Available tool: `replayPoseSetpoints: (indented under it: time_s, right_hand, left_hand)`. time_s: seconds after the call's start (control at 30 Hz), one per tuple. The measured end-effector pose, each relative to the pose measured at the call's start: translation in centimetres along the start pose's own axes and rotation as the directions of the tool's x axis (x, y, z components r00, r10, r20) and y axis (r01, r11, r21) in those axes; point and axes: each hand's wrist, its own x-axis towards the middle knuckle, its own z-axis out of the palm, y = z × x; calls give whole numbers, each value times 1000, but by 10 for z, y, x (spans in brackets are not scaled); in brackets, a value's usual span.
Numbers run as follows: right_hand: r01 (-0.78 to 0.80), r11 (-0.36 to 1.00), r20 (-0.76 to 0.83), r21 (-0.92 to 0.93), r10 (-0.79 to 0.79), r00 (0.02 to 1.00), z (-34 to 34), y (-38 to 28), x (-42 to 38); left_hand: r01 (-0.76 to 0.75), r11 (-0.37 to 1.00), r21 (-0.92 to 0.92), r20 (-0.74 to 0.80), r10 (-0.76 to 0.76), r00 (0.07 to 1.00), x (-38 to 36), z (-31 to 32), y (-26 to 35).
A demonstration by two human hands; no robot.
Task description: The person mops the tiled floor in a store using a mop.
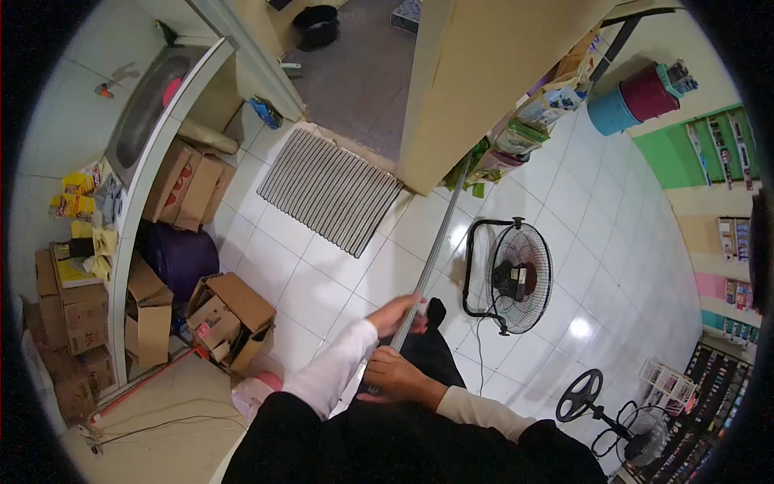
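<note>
A long, pale, shiny pole (pixel 442 238) slants up and away from my body across the white tiles. My left hand (pixel 399 315) is wrapped round it. Nearer to my body, my right hand (pixel 397 376) closes on the same pole at its lower part. The pole's far end reaches the green and white packages (pixel 516 141) by the wall corner, so I cannot make out what is at its tip. To the right of the pole stands a black floor fan (pixel 520 278).
A grey striped mat (pixel 330 189) lies before the doorway. Cardboard boxes (pixel 230 319) and a purple container (pixel 177 260) sit under the sink counter (pixel 157 153) on the left. A blue bucket (pixel 613 111) is at upper right. Another fan (pixel 645 440) stands lower right by display racks.
</note>
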Motion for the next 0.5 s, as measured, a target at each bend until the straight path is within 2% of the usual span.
replayPoseSetpoints:
  time_s: [0.03,0.1,0.13,0.17,0.2,0.27,0.33,0.4,0.43,0.5]
  right_hand:
    - [2,999,46,43,-3,999,1,1,1]
    - [-76,997,-99,19,78,992,-15,5,1]
    - [-115,993,-168,11,115,979,-26,12,-1]
    - [-364,929,-351,-63,321,879,-30,30,-6]
    - [-600,796,-530,-82,475,703,-29,58,-15]
    - [-774,623,-671,114,623,403,-36,135,-20]
    - [-861,429,-576,273,790,211,-24,220,-25]
    - [-869,414,-610,270,772,178,4,294,-31]
    - [-804,377,-499,459,859,118,-6,289,-16]
    - [-604,206,-220,770,974,52,-19,281,8]
  left_hand:
    - [-24,997,77,-20,26,999,-2,-5,-10]
    - [-69,970,232,-54,84,995,-4,-22,-31]
    - [-86,970,229,-67,104,992,-9,-32,-36]
    - [-104,970,221,-80,124,989,-15,-44,-41]
    - [-115,971,209,-94,137,986,-22,-55,-51]
    - [-93,968,234,-125,125,984,-46,-65,-74]
    - [-64,956,287,-156,112,981,-54,-74,-79]
    - [-22,933,359,-186,94,978,-47,-83,-83]
    - [40,895,444,-227,69,972,-39,-87,-82]
    - [150,810,567,-275,15,961,-10,-107,-87]
